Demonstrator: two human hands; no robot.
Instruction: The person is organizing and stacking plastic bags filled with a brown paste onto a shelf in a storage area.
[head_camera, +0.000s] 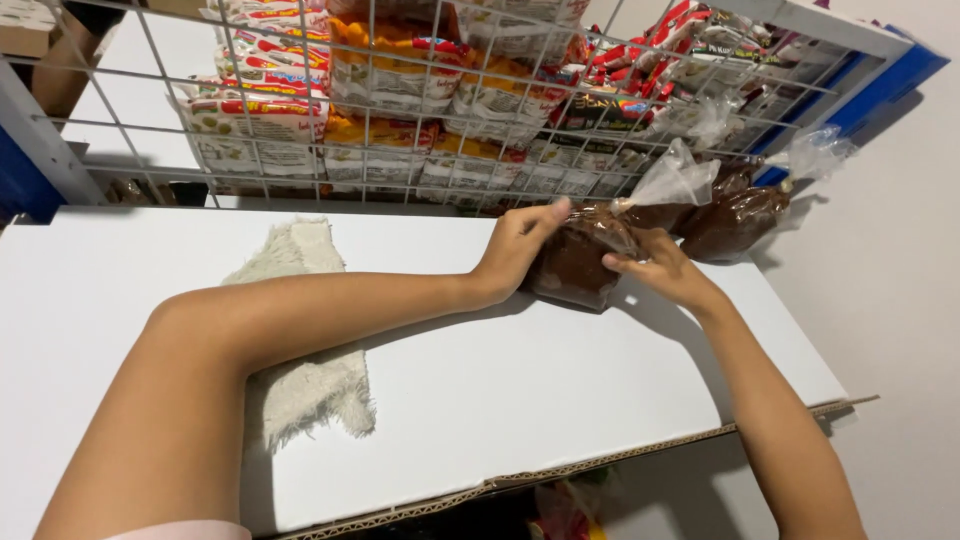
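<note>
You have a clear plastic bag of dark brown powder (578, 262) lying on the white shelf top, near its far edge. Its lower part bulges full and its knotted, empty top (672, 180) sticks up towards the right, beside two similar bags.

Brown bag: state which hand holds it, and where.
Both: left hand on the brown bag's upper left side, right hand at its right side below the knotted neck.

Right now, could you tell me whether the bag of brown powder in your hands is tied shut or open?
Tied shut: the bag narrows to a knot with clear plastic flaring above it.
</note>
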